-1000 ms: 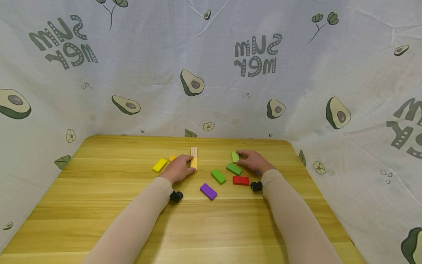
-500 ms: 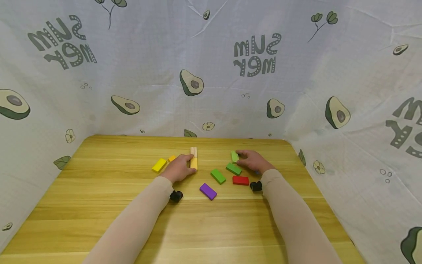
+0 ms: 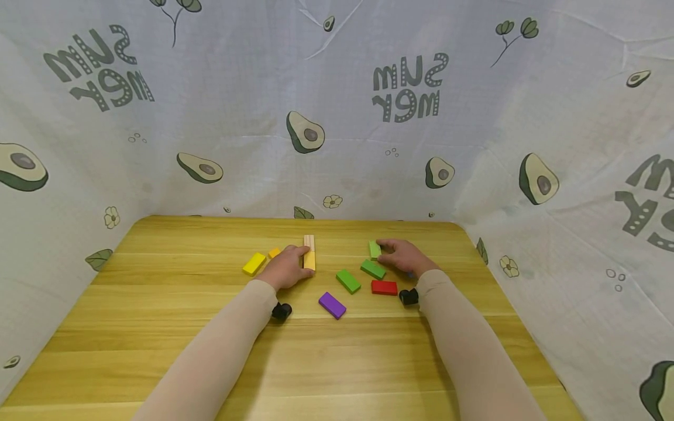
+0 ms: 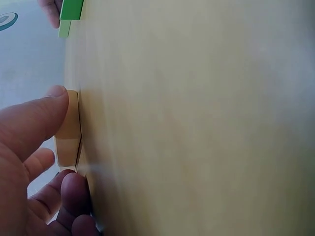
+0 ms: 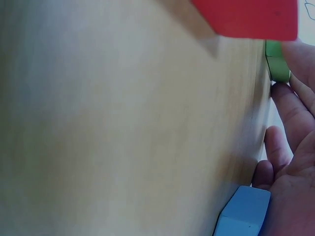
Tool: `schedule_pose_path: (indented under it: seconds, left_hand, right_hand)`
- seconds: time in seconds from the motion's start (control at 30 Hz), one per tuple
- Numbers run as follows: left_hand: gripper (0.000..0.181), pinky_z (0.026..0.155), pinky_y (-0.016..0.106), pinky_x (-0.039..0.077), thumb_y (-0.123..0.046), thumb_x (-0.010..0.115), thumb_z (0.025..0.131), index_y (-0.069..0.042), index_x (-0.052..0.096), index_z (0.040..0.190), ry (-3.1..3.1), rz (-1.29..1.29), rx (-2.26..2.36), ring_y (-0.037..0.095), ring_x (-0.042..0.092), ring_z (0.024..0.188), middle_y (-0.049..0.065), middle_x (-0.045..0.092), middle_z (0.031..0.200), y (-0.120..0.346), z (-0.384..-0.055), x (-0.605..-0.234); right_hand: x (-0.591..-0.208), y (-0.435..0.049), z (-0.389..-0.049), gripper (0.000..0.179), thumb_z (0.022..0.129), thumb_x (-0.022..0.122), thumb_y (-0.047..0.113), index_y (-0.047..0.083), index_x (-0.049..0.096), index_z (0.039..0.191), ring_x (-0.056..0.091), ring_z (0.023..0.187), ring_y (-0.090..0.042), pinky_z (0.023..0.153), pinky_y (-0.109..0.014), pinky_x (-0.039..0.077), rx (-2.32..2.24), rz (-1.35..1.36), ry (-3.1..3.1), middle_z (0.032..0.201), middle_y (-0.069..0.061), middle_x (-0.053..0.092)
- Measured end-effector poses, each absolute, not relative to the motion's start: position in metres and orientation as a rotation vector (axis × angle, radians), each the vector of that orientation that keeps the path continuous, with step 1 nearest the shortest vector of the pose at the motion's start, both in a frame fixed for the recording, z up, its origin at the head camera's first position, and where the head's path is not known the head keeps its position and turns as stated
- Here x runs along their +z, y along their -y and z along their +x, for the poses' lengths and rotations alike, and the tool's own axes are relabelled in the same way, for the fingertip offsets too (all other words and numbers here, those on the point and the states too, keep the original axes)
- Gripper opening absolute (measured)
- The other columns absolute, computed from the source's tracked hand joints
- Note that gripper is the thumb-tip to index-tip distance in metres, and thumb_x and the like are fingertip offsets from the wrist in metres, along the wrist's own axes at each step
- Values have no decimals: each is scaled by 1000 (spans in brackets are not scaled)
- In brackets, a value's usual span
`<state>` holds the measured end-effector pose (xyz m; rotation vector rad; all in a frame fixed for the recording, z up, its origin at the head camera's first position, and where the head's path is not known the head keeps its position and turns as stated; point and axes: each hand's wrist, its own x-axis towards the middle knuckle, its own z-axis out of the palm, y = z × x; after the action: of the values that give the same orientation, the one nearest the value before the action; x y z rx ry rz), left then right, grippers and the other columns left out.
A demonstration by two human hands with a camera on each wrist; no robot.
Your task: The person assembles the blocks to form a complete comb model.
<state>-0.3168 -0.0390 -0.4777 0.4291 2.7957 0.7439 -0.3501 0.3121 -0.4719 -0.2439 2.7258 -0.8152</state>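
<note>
My left hand (image 3: 286, 268) holds a light orange wooden block (image 3: 309, 262) by thumb and fingers; it lies flat, end to end with a plain wood block (image 3: 309, 240). In the left wrist view, the thumb lies against the near end of the light orange block (image 4: 72, 115). To the right, my right hand (image 3: 404, 257) pinches a light green block (image 3: 374, 250) between thumb and index finger. A blue block (image 5: 243, 211) sits under the right palm, mostly hidden in the head view. A green block (image 3: 373, 269) lies just in front of the light green one.
Nearer me on the table (image 3: 337, 368) lie a second green block (image 3: 348, 281), a red block (image 3: 384, 287) and a purple block (image 3: 332, 305). A yellow block (image 3: 254, 264) and a partly covered orange block (image 3: 274, 252) are left of the left hand. Printed cloth (image 3: 242, 105) hangs behind.
</note>
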Motion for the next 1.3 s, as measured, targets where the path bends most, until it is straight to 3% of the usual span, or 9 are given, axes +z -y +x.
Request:
schedule_pose_path:
  seconds: [1.0, 1.3]
  left_hand:
    - [76, 119, 49, 45, -40, 74, 99, -16, 41, 163, -2773, 414, 716, 32, 55, 141, 15, 46, 160, 37, -317, -476]
    - [77, 121, 53, 42, -38, 75, 98, -13, 40, 163, -2803, 464, 781, 38, 50, 146, 18, 42, 164, 57, -314, -463]
  right_hand:
    - [-475, -314, -354, 65, 103, 65, 32, 13, 44, 161, 29, 157, -48, 128, -64, 23, -809, -235, -2725, 167, -24, 37]
    - [-475, -313, -353, 65, 104, 64, 33, 13, 43, 162, 29, 156, -48, 127, -64, 23, -789, -223, -2726, 167, -24, 37]
